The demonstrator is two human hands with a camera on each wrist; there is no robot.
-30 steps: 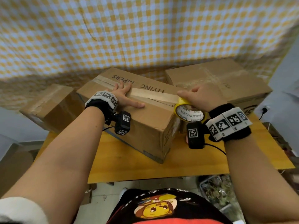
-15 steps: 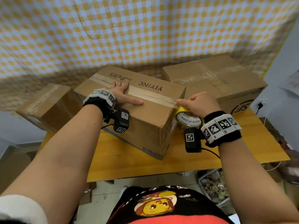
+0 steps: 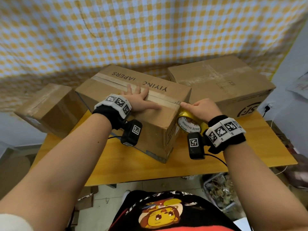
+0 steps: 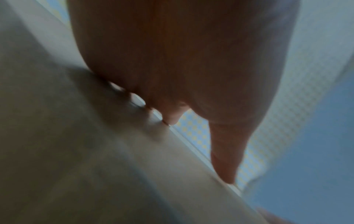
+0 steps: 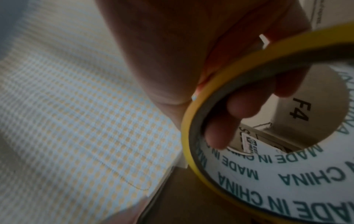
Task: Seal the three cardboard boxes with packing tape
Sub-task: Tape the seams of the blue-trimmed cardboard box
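Three cardboard boxes stand on the yellow table (image 3: 183, 170): a small one (image 3: 50, 107) at left, a printed middle one (image 3: 150, 124), and a large one (image 3: 225, 87) at back right. A strip of tape (image 3: 166, 101) runs along the middle box's top seam. My left hand (image 3: 138, 99) lies flat on that strip with fingers spread. My right hand (image 3: 201, 109) grips the yellow tape roll (image 3: 189, 125) at the box's right top edge, with fingers through its core (image 5: 229, 121). The left wrist view shows straight fingers (image 4: 224, 159) pressing on the cardboard.
A checked yellow and white cloth (image 3: 150, 30) hangs behind the boxes. Under the table's front right edge sits a clear bin of clutter (image 3: 221, 192). A cable and plug (image 3: 266, 109) hang at the far right. Flat cardboard (image 3: 86, 199) lies on the floor.
My right hand has carried the roll down past the box's right top edge, and the tape now reaches that edge. My left hand stays flat on the strip.
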